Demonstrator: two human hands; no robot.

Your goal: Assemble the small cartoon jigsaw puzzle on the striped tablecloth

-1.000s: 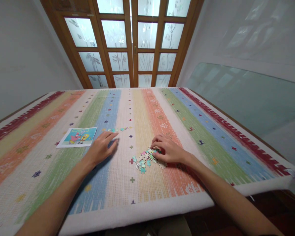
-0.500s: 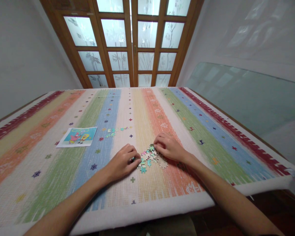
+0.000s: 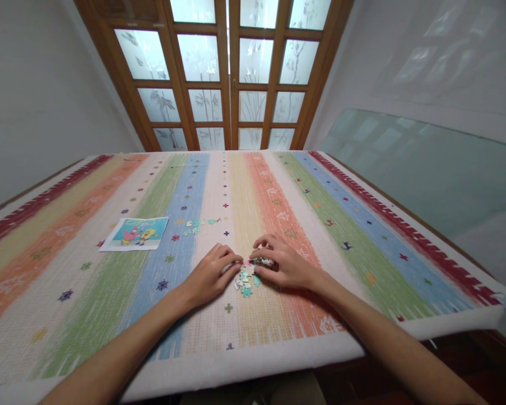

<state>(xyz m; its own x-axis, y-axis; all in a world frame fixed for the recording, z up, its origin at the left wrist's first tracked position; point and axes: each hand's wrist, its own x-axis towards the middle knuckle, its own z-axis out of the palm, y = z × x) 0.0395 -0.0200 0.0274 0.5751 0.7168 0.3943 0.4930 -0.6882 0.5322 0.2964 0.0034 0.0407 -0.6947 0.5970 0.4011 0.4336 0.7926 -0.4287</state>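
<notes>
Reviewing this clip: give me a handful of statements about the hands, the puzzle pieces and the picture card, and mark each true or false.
1. Both hands are at the pile of loose pieces. True: the left hand and right hand rest on either side of it.
2. The picture card lies under the right hand. False: it lies apart, far to the left on the cloth.
3. A short row of pieces lies to the right of the card. True.
4. The left hand holds the card. False: it touches only the pile.
5. The cloth is plain white. False: it has coloured stripes.
</notes>
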